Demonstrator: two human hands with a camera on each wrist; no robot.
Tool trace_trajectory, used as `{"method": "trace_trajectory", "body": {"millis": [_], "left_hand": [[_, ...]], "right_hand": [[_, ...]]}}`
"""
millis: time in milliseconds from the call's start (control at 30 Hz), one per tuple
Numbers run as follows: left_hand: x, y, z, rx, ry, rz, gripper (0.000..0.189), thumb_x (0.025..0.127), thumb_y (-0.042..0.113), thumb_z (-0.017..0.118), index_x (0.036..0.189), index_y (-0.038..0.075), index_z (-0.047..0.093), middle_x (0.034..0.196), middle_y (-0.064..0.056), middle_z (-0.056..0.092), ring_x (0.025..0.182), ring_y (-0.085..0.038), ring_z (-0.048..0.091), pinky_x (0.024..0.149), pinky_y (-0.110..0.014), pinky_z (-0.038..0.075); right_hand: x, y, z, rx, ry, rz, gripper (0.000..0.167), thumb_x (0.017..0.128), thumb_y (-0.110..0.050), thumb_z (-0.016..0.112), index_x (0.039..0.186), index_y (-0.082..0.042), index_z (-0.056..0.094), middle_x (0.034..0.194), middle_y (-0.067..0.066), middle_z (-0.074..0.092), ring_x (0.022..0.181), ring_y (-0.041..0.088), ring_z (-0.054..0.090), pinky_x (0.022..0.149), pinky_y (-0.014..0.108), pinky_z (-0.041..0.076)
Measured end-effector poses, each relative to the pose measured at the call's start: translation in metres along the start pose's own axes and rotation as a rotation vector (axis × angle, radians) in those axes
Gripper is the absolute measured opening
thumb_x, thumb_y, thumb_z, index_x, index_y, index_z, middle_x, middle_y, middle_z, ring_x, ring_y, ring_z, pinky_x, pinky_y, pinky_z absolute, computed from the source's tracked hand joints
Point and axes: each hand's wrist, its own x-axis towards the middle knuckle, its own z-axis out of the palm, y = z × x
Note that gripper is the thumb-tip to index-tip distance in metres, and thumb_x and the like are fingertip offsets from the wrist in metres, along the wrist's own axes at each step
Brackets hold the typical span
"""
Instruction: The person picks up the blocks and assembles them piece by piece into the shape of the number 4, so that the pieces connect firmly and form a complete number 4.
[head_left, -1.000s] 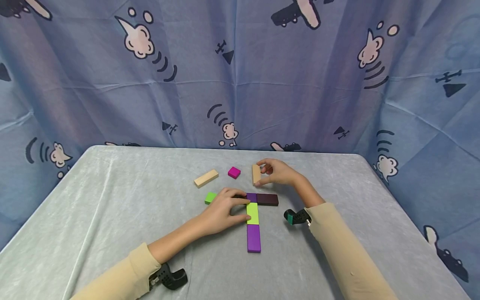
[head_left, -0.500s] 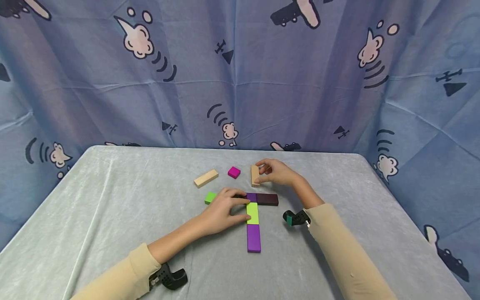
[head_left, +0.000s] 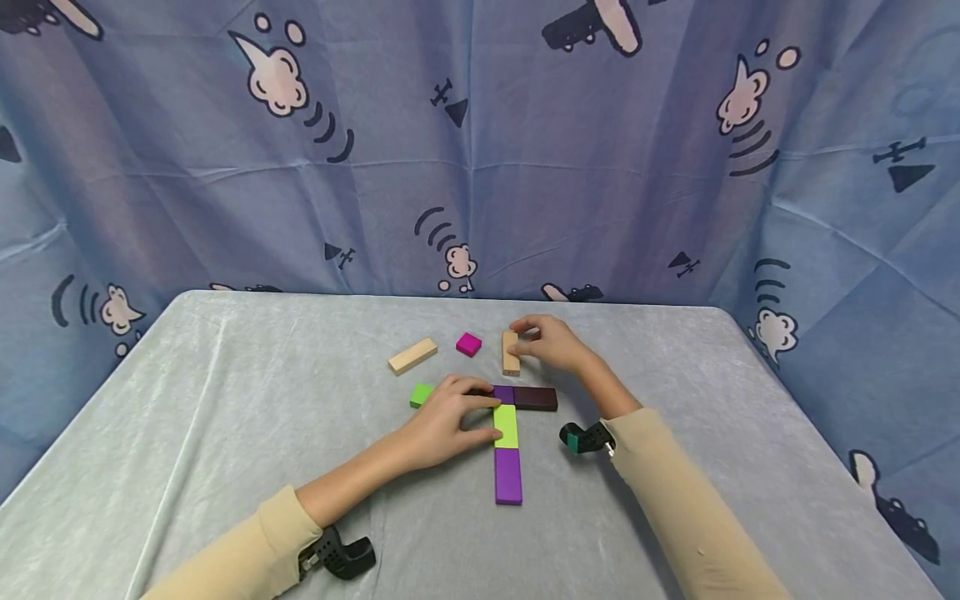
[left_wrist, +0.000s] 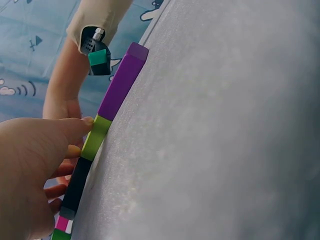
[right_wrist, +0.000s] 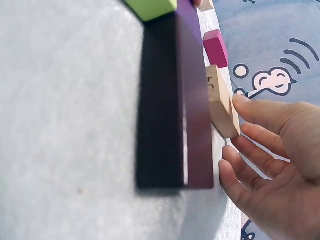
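Observation:
Near the middle of the table, my left hand (head_left: pixel 447 422) lies beside a row of joined blocks, its fingers loosely spread. In the left wrist view its thumb touches the lime block (left_wrist: pixel 96 138). A purple block (head_left: pixel 507 477) continues the line toward me, and a dark brown block (head_left: pixel 536 399) sticks out to the right at the far end. Behind them my right hand (head_left: pixel 557 341) is at the right side of a plain wooden block (head_left: pixel 510 360). Its thumb (right_wrist: pixel 247 111) touches that block; the other fingers hang loosely curved beneath.
A second wooden block (head_left: pixel 412 357) and a small magenta block (head_left: pixel 468 344) lie farther back on the grey cloth-covered table (head_left: pixel 247 400). A green block (head_left: pixel 421 395) shows partly behind my left hand. A blue patterned curtain (head_left: pixel 480 167) hangs behind the table.
The plain wooden block has shifted slightly left and toward me. My right thumb has moved from its near end up along its right side. My left hand has stayed in place.

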Motion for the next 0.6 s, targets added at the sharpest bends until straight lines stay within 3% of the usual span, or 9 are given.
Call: {"method": "trace_trajectory", "body": {"millis": [600], "left_hand": [[0.0000, -0.0003, 0.0005, -0.013, -0.003, 0.001, 0.040, 0.096, 0.028, 0.080, 0.129, 0.007, 0.076, 0.140, -0.014, 0.065, 0.130, -0.034, 0.054, 0.110, -0.052, 0.046]], "right_hand": [[0.0006, -0.0057, 0.0041, 0.012, 0.006, 0.029, 0.042, 0.102, -0.014, 0.069, 0.138, 0.007, 0.064, 0.143, 0.028, 0.061, 0.131, 0.046, 0.060, 0.107, 0.052, 0.053]]}}
